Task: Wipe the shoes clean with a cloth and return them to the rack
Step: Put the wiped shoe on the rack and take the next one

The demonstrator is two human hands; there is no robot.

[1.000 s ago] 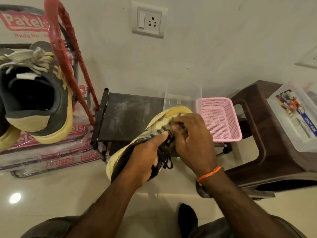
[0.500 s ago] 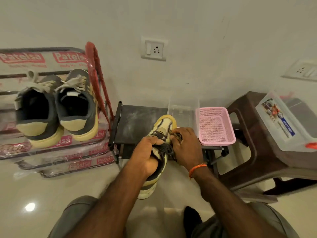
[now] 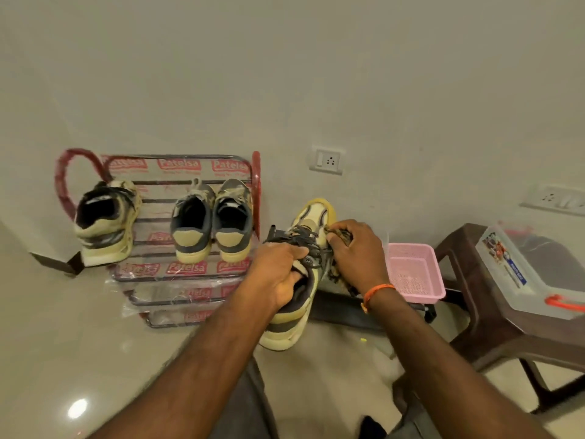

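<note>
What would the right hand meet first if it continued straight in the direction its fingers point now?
The right hand already touches the shoe through the cloth; past it probably the rack, though depth is unclear.

Both forearms (image 3: 196, 359) are bare, no sleeves reaching them. A thin orange thread band (image 3: 376, 291) circles the right wrist. Grey trousers (image 3: 243, 403) cover the legs, with a dark sock (image 3: 373, 427) below

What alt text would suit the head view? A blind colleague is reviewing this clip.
A person's left hand grips a yellow-soled sneaker by its collar while the right hand presses a crumpled cloth against its side. Three more shoes sit on a red-framed rack to the left; a pink basket is to the right.
</note>
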